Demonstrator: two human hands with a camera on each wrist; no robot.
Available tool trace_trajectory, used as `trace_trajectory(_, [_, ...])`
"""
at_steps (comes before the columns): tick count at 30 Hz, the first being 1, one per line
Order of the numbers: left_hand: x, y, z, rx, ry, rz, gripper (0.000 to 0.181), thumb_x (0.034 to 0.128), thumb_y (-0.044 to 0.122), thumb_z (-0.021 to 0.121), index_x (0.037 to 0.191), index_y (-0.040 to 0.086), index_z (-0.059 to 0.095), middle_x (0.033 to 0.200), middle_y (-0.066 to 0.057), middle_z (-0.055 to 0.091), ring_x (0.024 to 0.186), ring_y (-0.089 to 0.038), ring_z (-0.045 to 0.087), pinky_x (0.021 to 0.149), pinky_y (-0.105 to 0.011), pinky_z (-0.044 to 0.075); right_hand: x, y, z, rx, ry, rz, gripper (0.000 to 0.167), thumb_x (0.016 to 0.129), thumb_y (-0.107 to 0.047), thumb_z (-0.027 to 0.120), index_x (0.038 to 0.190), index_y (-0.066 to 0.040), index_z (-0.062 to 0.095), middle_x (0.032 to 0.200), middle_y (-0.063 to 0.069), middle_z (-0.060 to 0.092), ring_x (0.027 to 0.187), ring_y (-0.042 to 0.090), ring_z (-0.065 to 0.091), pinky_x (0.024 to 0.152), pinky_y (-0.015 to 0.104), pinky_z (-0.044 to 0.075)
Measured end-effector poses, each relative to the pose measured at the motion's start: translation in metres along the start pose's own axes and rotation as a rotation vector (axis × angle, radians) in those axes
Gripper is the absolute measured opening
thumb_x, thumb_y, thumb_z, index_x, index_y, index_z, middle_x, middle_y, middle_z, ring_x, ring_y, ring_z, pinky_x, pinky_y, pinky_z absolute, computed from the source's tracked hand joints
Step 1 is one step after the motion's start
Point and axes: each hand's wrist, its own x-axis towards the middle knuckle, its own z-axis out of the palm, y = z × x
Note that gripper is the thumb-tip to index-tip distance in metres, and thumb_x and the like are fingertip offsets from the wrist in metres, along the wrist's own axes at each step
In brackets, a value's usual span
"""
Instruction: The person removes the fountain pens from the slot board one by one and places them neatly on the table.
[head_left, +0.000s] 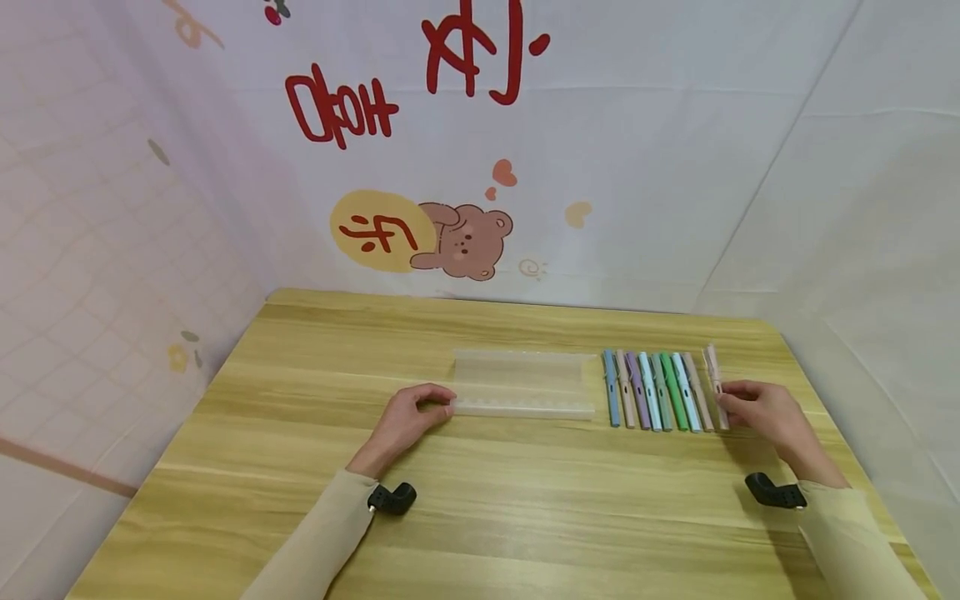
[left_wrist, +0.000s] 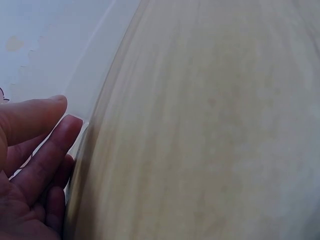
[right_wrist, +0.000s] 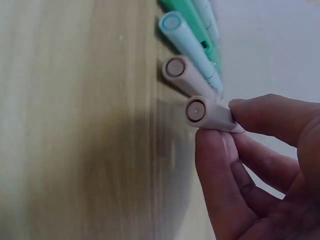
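Note:
My right hand (head_left: pixel 761 408) pinches a pale pink pen (head_left: pixel 713 367) between thumb and fingers, at the right end of a row of pens. In the right wrist view the round end of this pink pen (right_wrist: pixel 196 110) faces the camera, beside a brownish-pink pen (right_wrist: pixel 176 67). My left hand (head_left: pixel 408 421) holds the left front corner of a clear plastic pen tray (head_left: pixel 525 411) with thumb and fingers. In the left wrist view the left hand (left_wrist: pixel 37 160) shows at the left side, and the tray is barely visible there.
Several pens lie side by side right of the tray, among them a blue pen (head_left: pixel 612 392), a purple pen (head_left: pixel 640 392) and a green pen (head_left: pixel 675 392). The wooden table (head_left: pixel 525 517) meets a printed cloth backdrop (head_left: pixel 637 167) at its back edge.

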Motion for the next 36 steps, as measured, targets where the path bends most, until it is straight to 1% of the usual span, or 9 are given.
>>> trace_trajectory(4, [-0.001, 0.000, -0.001, 0.004, 0.001, 0.000, 0.018, 0.0943, 0.015, 0.077, 0.112, 0.015, 0.077, 0.111, 0.002, 0.074, 0.110, -0.019, 0.063, 0.100, -0.044, 0.047, 0.004, 0.003, 0.002, 0.051, -0.037, 0.019, 0.052, 0.105, -0.022, 0.060, 0.134, 0.021, 0.053, 0.114, 0.029, 0.070, 0.080, 0.009, 0.072, 0.070, 0.026, 0.059])
trace_trajectory(7, [-0.002, 0.000, -0.002, -0.005, 0.002, 0.001, 0.018, 0.0940, 0.014, 0.077, 0.112, 0.015, 0.077, 0.111, 0.002, 0.074, 0.110, -0.020, 0.063, 0.100, -0.044, 0.046, 0.005, 0.004, 0.002, 0.070, -0.055, 0.024, 0.051, 0.104, -0.019, 0.061, 0.132, 0.022, 0.053, 0.112, 0.029, 0.071, 0.080, 0.008, 0.071, 0.070, 0.027, 0.060])
trace_trajectory(14, [-0.004, -0.002, -0.006, 0.002, -0.004, 0.002, 0.018, 0.0944, 0.014, 0.077, 0.112, 0.015, 0.077, 0.112, 0.002, 0.074, 0.111, -0.019, 0.063, 0.101, -0.042, 0.045, 0.008, -0.001, 0.005, 0.060, -0.079, 0.040, 0.049, 0.103, -0.019, 0.063, 0.130, 0.021, 0.055, 0.110, 0.025, 0.071, 0.082, 0.008, 0.071, 0.071, 0.027, 0.060])
trace_trajectory(20, [-0.005, -0.002, -0.011, -0.002, 0.007, 0.003, 0.018, 0.0947, 0.014, 0.076, 0.112, 0.014, 0.077, 0.113, 0.000, 0.074, 0.112, -0.022, 0.063, 0.102, -0.044, 0.046, 0.014, -0.006, 0.007, 0.037, -0.101, 0.045, 0.049, 0.103, -0.021, 0.063, 0.130, 0.020, 0.055, 0.112, 0.025, 0.070, 0.084, 0.011, 0.071, 0.072, 0.028, 0.060])
trace_trajectory(26, [-0.005, -0.003, -0.010, -0.007, 0.001, -0.003, 0.017, 0.0949, 0.014, 0.076, 0.112, 0.014, 0.077, 0.114, -0.001, 0.074, 0.113, -0.022, 0.063, 0.102, -0.044, 0.046, 0.011, -0.003, 0.007, 0.030, -0.092, 0.057, 0.053, 0.104, -0.025, 0.064, 0.131, 0.019, 0.056, 0.111, 0.023, 0.072, 0.085, 0.012, 0.072, 0.072, 0.027, 0.060])
trace_trajectory(28, [-0.006, -0.003, -0.009, -0.013, -0.012, -0.011, 0.019, 0.0953, 0.016, 0.076, 0.114, 0.015, 0.077, 0.115, 0.000, 0.073, 0.114, -0.021, 0.062, 0.103, -0.044, 0.045, 0.008, -0.001, 0.008, 0.052, -0.092, 0.057, 0.054, 0.104, -0.026, 0.063, 0.132, 0.019, 0.055, 0.113, 0.024, 0.071, 0.086, 0.012, 0.072, 0.073, 0.027, 0.060])
trace_trajectory(32, [-0.006, -0.002, -0.011, -0.017, -0.038, -0.003, 0.022, 0.0969, 0.019, 0.075, 0.119, 0.015, 0.076, 0.118, 0.000, 0.073, 0.115, -0.020, 0.062, 0.103, -0.044, 0.045, 0.004, 0.001, 0.005, 0.090, -0.084, 0.053, 0.059, 0.106, -0.031, 0.060, 0.135, 0.019, 0.052, 0.119, 0.027, 0.068, 0.090, 0.011, 0.073, 0.075, 0.028, 0.060])
trace_trajectory(34, [-0.007, 0.000, -0.013, -0.030, -0.053, 0.002, 0.025, 0.0978, 0.020, 0.074, 0.122, 0.014, 0.075, 0.120, -0.001, 0.073, 0.114, -0.020, 0.063, 0.103, -0.044, 0.046, 0.002, 0.001, 0.002, 0.067, -0.066, 0.056, 0.061, 0.107, -0.035, 0.059, 0.136, 0.018, 0.052, 0.118, 0.027, 0.069, 0.088, 0.010, 0.073, 0.074, 0.027, 0.060])
trace_trajectory(36, [-0.008, 0.002, -0.016, -0.065, -0.067, 0.002, 0.030, 0.0983, 0.020, 0.073, 0.127, 0.011, 0.073, 0.122, -0.004, 0.072, 0.115, -0.021, 0.063, 0.103, -0.043, 0.046, 0.001, 0.000, -0.002, 0.024, -0.040, 0.056, 0.063, 0.107, -0.038, 0.057, 0.136, 0.017, 0.053, 0.113, 0.024, 0.071, 0.086, 0.011, 0.072, 0.072, 0.027, 0.059])
